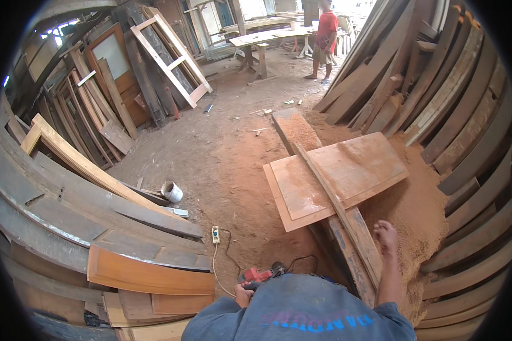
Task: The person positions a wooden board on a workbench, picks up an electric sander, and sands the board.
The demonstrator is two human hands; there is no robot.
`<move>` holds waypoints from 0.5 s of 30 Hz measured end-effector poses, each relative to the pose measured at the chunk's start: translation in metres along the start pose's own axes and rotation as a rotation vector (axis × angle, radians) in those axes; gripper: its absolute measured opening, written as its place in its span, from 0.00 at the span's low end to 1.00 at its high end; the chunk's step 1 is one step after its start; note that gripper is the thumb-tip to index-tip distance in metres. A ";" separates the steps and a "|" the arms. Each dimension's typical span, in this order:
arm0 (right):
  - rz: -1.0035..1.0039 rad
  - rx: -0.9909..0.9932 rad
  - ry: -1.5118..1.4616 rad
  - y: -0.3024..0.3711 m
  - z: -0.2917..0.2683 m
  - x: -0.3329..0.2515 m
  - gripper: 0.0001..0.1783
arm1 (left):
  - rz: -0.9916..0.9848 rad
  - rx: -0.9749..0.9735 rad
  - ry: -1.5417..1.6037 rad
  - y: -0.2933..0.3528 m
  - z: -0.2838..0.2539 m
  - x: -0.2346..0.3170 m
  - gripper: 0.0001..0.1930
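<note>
My left hand (pixel 243 296) is closed around the rear of a red power tool with a dark round head, which looks like an angle grinder (pixel 257 275). It is low in the view, left of the bench, and my blue shirt hides part of the area. My right hand (pixel 385 235) is raised beside the bench, its fingers curled and nothing visible in them. Ahead of me, a flat wooden panel (pixel 370 162) lies across the long plank bench (pixel 290 126). A narrow wooden batten (pixel 322 181) runs lengthwise over the panel, and sawdust coats parts of it.
Sawdust (pixel 424 213) is heaped right of the bench. A power strip (pixel 215 235) with cords lies on the floor near a white bucket (pixel 172 192). Boards lean along both sides. Farther back, a person in a red shirt (pixel 327 25) stands by a work table (pixel 267 37).
</note>
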State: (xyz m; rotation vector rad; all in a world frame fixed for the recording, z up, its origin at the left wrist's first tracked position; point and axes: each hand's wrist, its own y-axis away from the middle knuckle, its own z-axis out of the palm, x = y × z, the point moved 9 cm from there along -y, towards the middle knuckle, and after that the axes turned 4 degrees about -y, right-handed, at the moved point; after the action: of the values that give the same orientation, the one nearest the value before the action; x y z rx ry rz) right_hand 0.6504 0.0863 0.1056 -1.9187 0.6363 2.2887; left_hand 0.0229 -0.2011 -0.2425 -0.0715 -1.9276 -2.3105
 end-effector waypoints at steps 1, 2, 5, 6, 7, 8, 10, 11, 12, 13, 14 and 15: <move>-0.094 -0.035 0.119 -0.009 0.040 -0.012 0.12 | 0.009 -0.006 0.001 -0.001 0.005 0.007 0.07; -0.159 -0.090 0.238 -0.009 0.086 -0.028 0.12 | 0.036 -0.024 -0.013 -0.001 0.012 0.016 0.07; -0.250 -0.216 0.508 0.006 0.198 -0.063 0.13 | 0.157 -0.088 -0.131 0.015 0.041 0.047 0.06; -0.288 -0.218 0.580 0.022 0.231 -0.082 0.14 | 0.218 -0.112 -0.170 0.027 0.048 0.057 0.06; -0.330 -0.221 0.653 0.038 0.256 -0.097 0.14 | 0.286 -0.135 -0.223 0.040 0.055 0.068 0.06; -0.324 -0.216 0.656 0.038 0.264 -0.091 0.14 | 0.339 -0.164 -0.276 0.050 0.064 0.078 0.06; -0.395 -0.339 0.563 0.039 0.287 -0.077 0.12 | 0.364 -0.189 -0.326 0.069 0.085 0.094 0.06; -0.332 -0.397 0.463 0.058 0.304 -0.088 0.11 | 0.240 -0.157 -0.235 0.076 0.084 0.095 0.06; -0.321 -0.405 0.467 0.065 0.309 -0.087 0.11 | 0.239 -0.143 -0.231 0.083 0.086 0.104 0.06; -0.306 -0.439 0.390 0.071 0.313 -0.085 0.12 | 0.263 -0.233 -0.295 0.093 0.094 0.111 0.06; -0.290 -0.482 0.313 0.078 0.319 -0.083 0.13 | 0.289 -0.320 -0.350 0.103 0.099 0.114 0.06; -0.246 -0.552 0.220 0.086 0.330 -0.080 0.13 | 0.293 -0.298 -0.327 0.115 0.092 0.115 0.06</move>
State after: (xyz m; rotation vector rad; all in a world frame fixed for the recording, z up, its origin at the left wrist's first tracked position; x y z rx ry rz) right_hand 0.3347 0.1448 0.2460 -2.3324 -0.2502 2.2678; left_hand -0.0798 -0.1393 -0.0997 -0.7500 -1.5402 -2.4706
